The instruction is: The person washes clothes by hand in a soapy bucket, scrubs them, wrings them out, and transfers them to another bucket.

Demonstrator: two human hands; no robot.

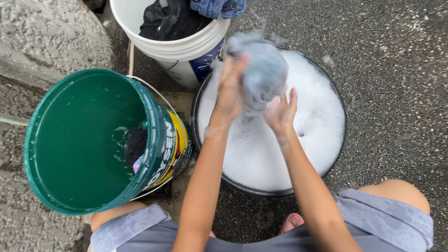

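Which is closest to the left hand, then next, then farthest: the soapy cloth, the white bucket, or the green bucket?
From the left hand, in the head view:
1. Soapy cloth: the hand is touching it, above the foamy basin.
2. White bucket: just up and to the left, holding dark clothes.
3. Green bucket: farthest, lower left, with water inside.

- Black basin: black rim, filled with white suds.
- Wet cloth, above the basin: pale grey-blue, blurred.
- Green bucket, left of the basin: deep green inside, yellow label with dark lettering outside; dark cloth lies within.
- White bucket, behind the basin: white wall, blue patch; black garment and blue denim inside.
- Shorts, near side of the basin: grey.
- Ground around the basin: dark speckled grey.
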